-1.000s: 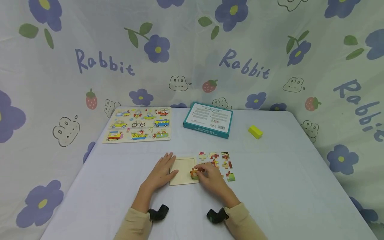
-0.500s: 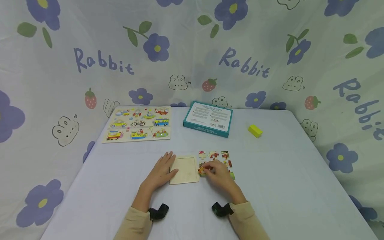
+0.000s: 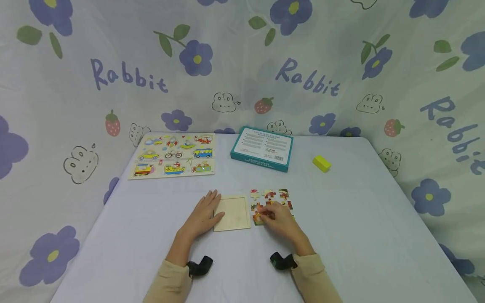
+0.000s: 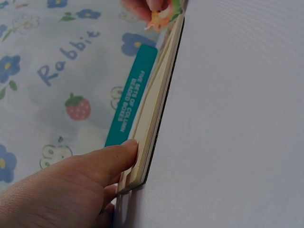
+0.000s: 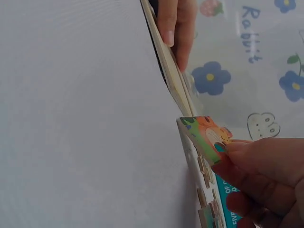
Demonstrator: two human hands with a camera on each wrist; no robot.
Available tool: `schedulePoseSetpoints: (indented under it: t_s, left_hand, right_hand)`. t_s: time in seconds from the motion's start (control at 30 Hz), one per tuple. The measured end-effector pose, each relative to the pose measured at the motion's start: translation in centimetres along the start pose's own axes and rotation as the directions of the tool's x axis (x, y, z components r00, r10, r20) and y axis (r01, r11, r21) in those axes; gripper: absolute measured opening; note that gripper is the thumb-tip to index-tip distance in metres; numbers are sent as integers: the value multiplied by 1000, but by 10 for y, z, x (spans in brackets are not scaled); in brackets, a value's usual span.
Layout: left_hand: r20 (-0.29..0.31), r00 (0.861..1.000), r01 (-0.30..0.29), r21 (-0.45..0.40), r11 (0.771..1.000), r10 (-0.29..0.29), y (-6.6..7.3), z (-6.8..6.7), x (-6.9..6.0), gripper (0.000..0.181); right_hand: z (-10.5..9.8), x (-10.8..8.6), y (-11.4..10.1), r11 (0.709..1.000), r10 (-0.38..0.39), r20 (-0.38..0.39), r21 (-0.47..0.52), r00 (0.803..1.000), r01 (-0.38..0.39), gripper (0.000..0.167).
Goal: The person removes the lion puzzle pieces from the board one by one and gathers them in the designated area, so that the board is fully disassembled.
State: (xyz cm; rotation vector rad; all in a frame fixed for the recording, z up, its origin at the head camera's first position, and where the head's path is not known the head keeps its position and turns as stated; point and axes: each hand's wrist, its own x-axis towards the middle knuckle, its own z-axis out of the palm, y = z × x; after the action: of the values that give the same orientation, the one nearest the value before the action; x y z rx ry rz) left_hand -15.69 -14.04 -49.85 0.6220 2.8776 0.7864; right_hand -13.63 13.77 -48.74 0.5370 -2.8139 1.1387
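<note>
My left hand [image 3: 202, 216] rests at the left edge of a shallow wooden puzzle tray [image 3: 231, 230]. In the left wrist view its thumb lies on the rim of the tray [image 4: 151, 137]. My right hand [image 3: 280, 219] pinches a jigsaw piece [image 5: 204, 137] between thumb and finger. That piece shows an orange animal over green, and appears slightly tilted in the right wrist view. In the head view it is over the near left corner of a group of jigsaw pieces [image 3: 270, 194], which lie to the right of the tray. My right hand hides several of them.
Behind on the white table [image 3: 352, 235] lie a vehicle-picture board [image 3: 174, 155] at left, a teal and white box [image 3: 261, 149] in the middle and a yellow block [image 3: 321, 163] at right. A patterned curtain [image 3: 242, 63] hangs past the far edge.
My right hand has carried the pinched jigsaw piece rightward, from over the tray's right edge to the group of pieces. My left hand stays at the tray.
</note>
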Motion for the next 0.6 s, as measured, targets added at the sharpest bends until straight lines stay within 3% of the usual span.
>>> schedulePoseSetpoints:
  t_s: [0.23,0.6]
  left_hand:
    - [-11,1000,-1,-6,1000,1,1,0,0,64]
    - [-7,1000,4,-4,1000,-4,2,-1,-1,64]
  right_hand:
    - [1,-2,0,998,26,52,-63,998,-22,8]
    - [6,-2,3,992,-1,60,-123,998,8,7]
